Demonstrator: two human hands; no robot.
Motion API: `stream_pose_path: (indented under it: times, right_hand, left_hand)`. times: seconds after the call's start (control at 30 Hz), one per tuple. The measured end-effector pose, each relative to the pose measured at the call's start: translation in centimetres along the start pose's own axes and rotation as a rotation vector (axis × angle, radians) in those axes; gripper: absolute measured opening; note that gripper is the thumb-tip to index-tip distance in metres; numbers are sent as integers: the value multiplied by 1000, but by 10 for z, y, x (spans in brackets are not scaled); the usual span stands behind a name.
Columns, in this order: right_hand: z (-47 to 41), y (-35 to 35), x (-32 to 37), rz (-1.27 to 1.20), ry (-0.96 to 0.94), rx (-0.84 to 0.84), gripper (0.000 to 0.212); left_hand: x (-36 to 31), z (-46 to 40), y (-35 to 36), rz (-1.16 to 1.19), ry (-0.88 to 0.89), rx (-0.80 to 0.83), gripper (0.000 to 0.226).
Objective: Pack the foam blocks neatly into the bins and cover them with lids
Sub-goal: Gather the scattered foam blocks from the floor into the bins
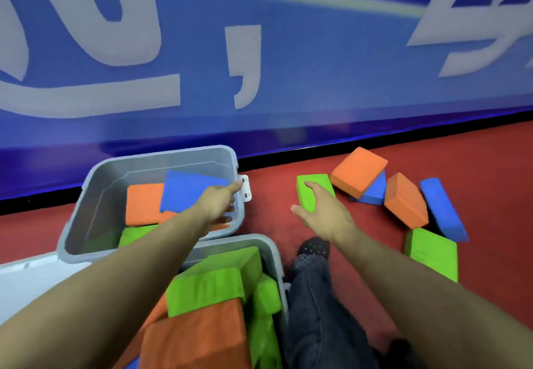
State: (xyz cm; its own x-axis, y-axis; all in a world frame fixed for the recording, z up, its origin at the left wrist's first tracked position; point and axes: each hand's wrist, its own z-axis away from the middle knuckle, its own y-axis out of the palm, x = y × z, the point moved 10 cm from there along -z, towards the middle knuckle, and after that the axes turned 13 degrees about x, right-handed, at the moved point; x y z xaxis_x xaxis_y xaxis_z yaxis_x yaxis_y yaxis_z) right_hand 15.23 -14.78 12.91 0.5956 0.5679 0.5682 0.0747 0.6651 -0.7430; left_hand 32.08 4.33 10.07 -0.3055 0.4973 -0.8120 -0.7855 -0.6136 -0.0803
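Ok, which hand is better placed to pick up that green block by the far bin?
Right. The right hand already lies on the green foam block on the floor; the left hand is at the far bin rim.

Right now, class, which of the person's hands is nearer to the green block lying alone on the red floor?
The right. The right hand rests on the green block, fingers spread over it. The left hand is off to its left, over the grey bin.
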Motion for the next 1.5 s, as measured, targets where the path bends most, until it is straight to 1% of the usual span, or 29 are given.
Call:
stream_pose_path:
  times: [0.1,0.2,0.33,0.47,0.53,0.57,0.6,0.63,0.67,0.7,0.73,0.8,0.83,0.87,0.9,0.97,1.0,1.07,1.17,1.23,1.27,1.3,1.37,1.4,1.5]
  right_hand:
    - [21,-33,-74,-36,117,-22,77]
    - [38,-62,-144,-110,202,-82,75]
    - [45,-74,-236,-181,325,-106,79]
    - [21,-68,-339,-321,448,-129,85]
    - [-1,-62,-381,-506,507,-188,87]
    - [-15,-58,-401,-629,535,-223,85]
    - [-32,-52,-419,-794,547,-269,82]
    - [-49,-41,-436,-980,574,-305,81]
    - [-68,-24,-449,-1171,611,-309,84]
    - [-87,-9,-457,-1330,640,-291,86]
    - [-106,1,-464,-1442,641,-288,89]
    - [-138,13,-482,-1544,651,-311,98]
    - [-150,14,-490,-1571,651,-326,102]
    - [-161,14,-499,-1605,643,-352,104]
    - [-170,13,-507,-1631,634,-377,103]
    - [-184,12,-520,-1680,617,-415,99]
    - [-189,12,-525,-1699,603,-436,96]
    - [-197,16,-531,-1723,574,-480,89]
    - [-201,27,-537,-1749,547,-567,80]
    - [-194,32,-538,-1745,563,-672,74]
    - [-189,34,-538,-1747,557,-723,79]
    - [-185,36,-536,-1745,547,-758,89]
    - [-178,42,-527,-1732,522,-768,104]
    - [-173,42,-521,-1723,501,-758,105]
    - [-151,37,-498,-1680,452,-715,101]
  left_hand:
    - [-29,-23,79,-129,80,86,29]
    - [-41,-56,152,-180,123,141,32]
    - [-18,-113,222,-242,57,160,67]
    - [17,-189,258,-254,-12,111,88]
    - [39,-232,261,-222,-59,63,91]
    - [52,-252,262,-199,-92,40,89]
    - [64,-272,265,-183,-122,26,82]
    - [74,-288,267,-182,-146,12,69]
    - [84,-304,267,-184,-175,-11,58]
    - [96,-319,264,-186,-196,-46,56]
    - [108,-334,259,-196,-216,-87,65]
    - [128,-357,250,-216,-236,-160,84]
    - [135,-367,248,-212,-238,-174,86]
    - [144,-377,249,-189,-243,-169,83]
    - [151,-384,251,-158,-251,-154,79]
    - [165,-397,258,-81,-256,-121,82]
    - [171,-402,260,-55,-252,-115,87]
    - [179,-407,259,-10,-244,-160,95]
    - [180,-408,256,15,-216,-227,88]
    - [177,-404,259,22,-214,-244,96]
    - [175,-401,262,2,-222,-262,104]
    - [172,-397,264,-24,-230,-282,113]
    - [167,-384,266,-41,-263,-344,131]
    - [163,-377,270,-41,-276,-363,134]
    - [149,-353,272,3,-269,-359,135]
